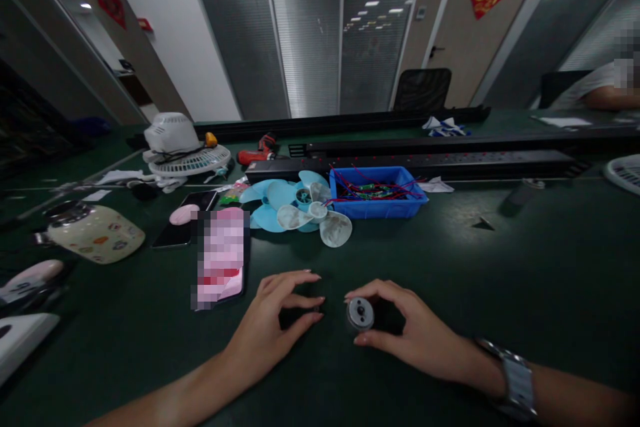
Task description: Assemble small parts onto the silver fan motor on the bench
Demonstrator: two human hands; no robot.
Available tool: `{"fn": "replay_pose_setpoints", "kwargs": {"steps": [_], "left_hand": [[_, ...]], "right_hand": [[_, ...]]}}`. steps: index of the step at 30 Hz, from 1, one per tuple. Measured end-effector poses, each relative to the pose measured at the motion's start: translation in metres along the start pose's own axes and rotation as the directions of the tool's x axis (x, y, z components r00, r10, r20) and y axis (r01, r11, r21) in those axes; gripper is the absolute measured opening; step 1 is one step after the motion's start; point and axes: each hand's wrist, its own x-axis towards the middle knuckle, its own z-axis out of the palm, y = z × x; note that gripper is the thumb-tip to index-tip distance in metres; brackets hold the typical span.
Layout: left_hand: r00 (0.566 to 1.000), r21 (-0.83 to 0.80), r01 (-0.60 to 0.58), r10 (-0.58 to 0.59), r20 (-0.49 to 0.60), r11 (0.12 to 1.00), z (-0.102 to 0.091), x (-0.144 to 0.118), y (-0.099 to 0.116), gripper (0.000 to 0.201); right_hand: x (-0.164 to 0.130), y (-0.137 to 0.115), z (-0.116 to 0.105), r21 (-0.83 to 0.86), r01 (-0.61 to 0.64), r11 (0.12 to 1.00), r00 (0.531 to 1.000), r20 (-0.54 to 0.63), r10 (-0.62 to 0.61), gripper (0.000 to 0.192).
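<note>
Head view: right hand point(417, 333) curls its fingers round a small silver motor point(359, 313), round end face toward the camera, resting on the dark green table point(525, 267). Just left of that grip, the left hand point(277, 323) pinches a tiny dark part; what it is I cannot tell. Beyond the grip lie loose fan blades point(300, 210) and a blue bin point(376, 202) of wires, so assembly looks barely begun.

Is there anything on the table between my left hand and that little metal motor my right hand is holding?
Nothing visible. The left hand rests just beside the small motor held in the right hand, with only bare green table between them. The phone and fan blades lie farther back.
</note>
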Motion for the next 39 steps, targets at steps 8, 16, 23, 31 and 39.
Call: {"fn": "replay_pose_setpoints", "kwargs": {"steps": [8,16,23,31,39], "left_hand": [[0.989,-0.161,-0.003,-0.021,-0.149,0.987,0.002,0.01,0.018,0.015],[0.991,-0.443,-0.093,0.042,-0.125,0.892,0.016,0.029,0.063,0.023],[0.985,-0.416,-0.144,0.089,-0.151,0.898,0.011,0.027,0.063,0.015],[0.978,-0.364,-0.191,0.145,-0.15,0.912,0.011,0.026,0.063,0.012],[0.988,-0.352,-0.15,0.157,-0.011,0.924,0.006,0.03,0.061,0.028]], "right_hand": [[0.0,-0.002,-0.002,-0.01,0.023,1.0,1.0,0.001,-0.023,0.042],[0.001,0.0,0.001,-0.038,0.064,0.997,0.998,-0.021,-0.064,0.031],[0.001,-0.001,0.0,-0.016,0.074,0.997,0.997,-0.007,-0.074,0.032],[-0.001,0.003,0.002,-0.019,0.093,0.995,0.995,-0.029,-0.093,0.033],[0.0,0.006,0.003,-0.026,0.085,0.996,0.995,-0.041,-0.086,0.033]]}}
